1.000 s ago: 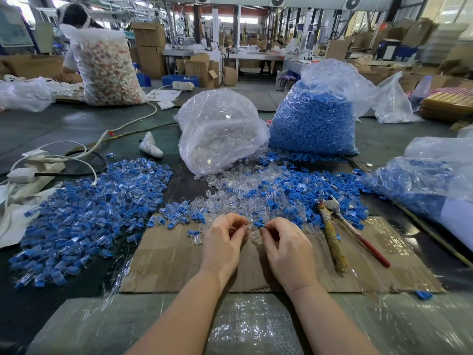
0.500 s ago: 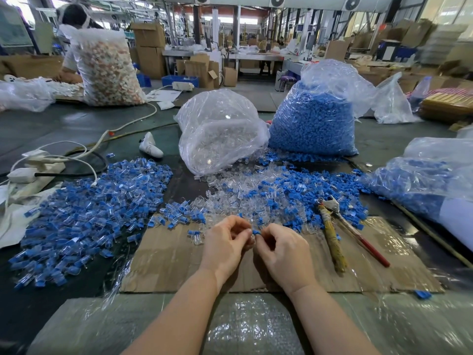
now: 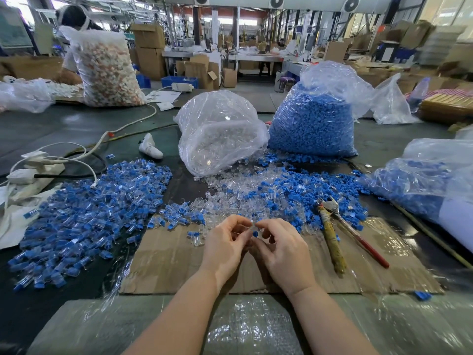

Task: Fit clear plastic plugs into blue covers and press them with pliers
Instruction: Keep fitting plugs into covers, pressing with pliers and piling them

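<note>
My left hand (image 3: 225, 245) and my right hand (image 3: 282, 248) meet fingertip to fingertip over a cardboard sheet (image 3: 169, 262). A small blue cover (image 3: 255, 233) shows between them, pinched in my right fingers. My left fingers are curled on a clear plastic plug that is barely visible. Just beyond my hands lies a loose heap of clear plugs and blue covers (image 3: 258, 196). The pliers (image 3: 332, 226), with a taped handle and a red one, lie on the cardboard to the right of my right hand.
A big pile of assembled blue-and-clear pieces (image 3: 84, 216) spreads at the left. Behind stand a bag of clear plugs (image 3: 220, 131) and a bag of blue covers (image 3: 312, 124); another bag (image 3: 425, 178) lies right. Power strip and cables (image 3: 33, 167) sit far left. A person works at the back left.
My two hands have closed together from a small gap and lifted slightly. The blue cover now shows between the fingertips. The pliers have not moved.
</note>
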The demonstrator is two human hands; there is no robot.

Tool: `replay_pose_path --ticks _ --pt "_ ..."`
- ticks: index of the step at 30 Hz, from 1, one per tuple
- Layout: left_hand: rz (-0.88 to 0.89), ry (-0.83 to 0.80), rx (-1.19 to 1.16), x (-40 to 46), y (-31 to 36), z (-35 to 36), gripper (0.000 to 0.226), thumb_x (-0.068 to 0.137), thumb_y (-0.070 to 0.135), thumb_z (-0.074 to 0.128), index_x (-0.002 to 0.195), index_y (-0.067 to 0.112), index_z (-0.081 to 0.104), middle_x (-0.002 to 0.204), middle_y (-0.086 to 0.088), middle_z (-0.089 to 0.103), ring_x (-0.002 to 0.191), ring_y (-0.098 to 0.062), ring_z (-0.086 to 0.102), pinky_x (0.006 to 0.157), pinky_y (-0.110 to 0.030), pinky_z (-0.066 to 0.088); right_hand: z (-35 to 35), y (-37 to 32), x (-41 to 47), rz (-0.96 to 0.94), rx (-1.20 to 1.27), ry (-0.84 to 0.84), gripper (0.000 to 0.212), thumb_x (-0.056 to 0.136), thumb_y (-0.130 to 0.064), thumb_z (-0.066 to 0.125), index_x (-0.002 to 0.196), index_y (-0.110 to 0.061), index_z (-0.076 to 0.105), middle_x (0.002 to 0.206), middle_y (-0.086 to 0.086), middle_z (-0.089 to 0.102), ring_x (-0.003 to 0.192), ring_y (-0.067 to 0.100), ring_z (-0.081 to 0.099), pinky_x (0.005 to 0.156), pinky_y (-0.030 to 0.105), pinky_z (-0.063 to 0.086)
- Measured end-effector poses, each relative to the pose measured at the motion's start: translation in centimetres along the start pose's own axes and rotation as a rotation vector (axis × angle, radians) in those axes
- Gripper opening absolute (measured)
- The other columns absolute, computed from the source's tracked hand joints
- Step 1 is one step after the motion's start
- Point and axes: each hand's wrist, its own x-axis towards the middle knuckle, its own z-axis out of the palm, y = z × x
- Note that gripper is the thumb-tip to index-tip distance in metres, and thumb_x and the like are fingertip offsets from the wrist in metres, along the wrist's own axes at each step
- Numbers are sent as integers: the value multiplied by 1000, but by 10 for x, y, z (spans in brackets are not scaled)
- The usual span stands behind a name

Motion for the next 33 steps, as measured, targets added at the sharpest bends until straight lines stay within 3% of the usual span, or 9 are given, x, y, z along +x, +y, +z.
replay_pose_path --ticks 3,9,13,15,17,20,23,26,33 --pt "14 -27 7 -1 2 -1 21 87 -1 59 83 19 66 79 -2 68 73 -12 64 71 -24 55 0 0 0 -35 -26 -9 15 77 -18 76 90 -16 68 82 -6 61 77 13 58 67 20 44" --pt "34 -27 58 -1 3 -2 18 86 0 60 84 17 67 83 -5 69 82 -20 66 78 -31 55 0 1 0 -59 -34 -7 15 77 -23 76 87 -15 68 80 -5 60 74 14 57 65 17 38" --pt "31 -9 73 2 -1 -3 17 84 2 64 82 19 67 79 1 68 75 -11 65 73 -25 55 -2 2 0 -60 -35 -17 20 78 -20 74 95 -14 67 88 -4 62 84 15 58 74 25 48" --pt "-4 2 30 3 -3 -2 20 84 1 64 80 20 65 77 0 68 76 -14 66 73 -27 56 -5 5 2 -17 -66 -13 26 81 -23 71 104 -14 64 96 -2 61 92 14 56 84 28 46" --pt "-42 13 -13 4 -4 -1 21 84 0 63 78 20 65 76 -3 67 78 -24 67 75 -34 56 -12 11 6 72 -170 28 31 84 -24 66 113 -13 61 105 1 60 99 16 54 90 31 44" --pt "-50 13 -33 5 -5 -1 20 85 -1 62 79 18 64 72 -3 67 69 -16 66 66 -27 56 -29 27 15 343 -438 16 44 91 -36 54 128 -14 48 122 7 52 114 20 48 96 34 37" --pt "-47 0 -50 5 -2 -3 17 86 -2 60 81 14 64 69 -2 66 60 -7 64 60 -19 54 -50 44 21 671 -669 -161 60 92 -51 41 139 -15 31 133 14 43 122 28 41 101 45 34" --pt "-60 7 -73 5 0 -2 15 86 -3 59 82 11 63 69 -4 65 58 -7 62 59 -18 53 -63 58 24 881 -659 -347 76 91 -62 29 147 -14 15 149 15 28 135 33 28 107 54 22" --pt "-92 34 -107 7 0 -1 17 86 -2 59 80 13 64 69 -5 65 60 -10 62 54 -17 50 -69 57 30 946 -513 -385 56 89 -47 38 133 -13 37 144 14 32 130 32 29 103 49 26"
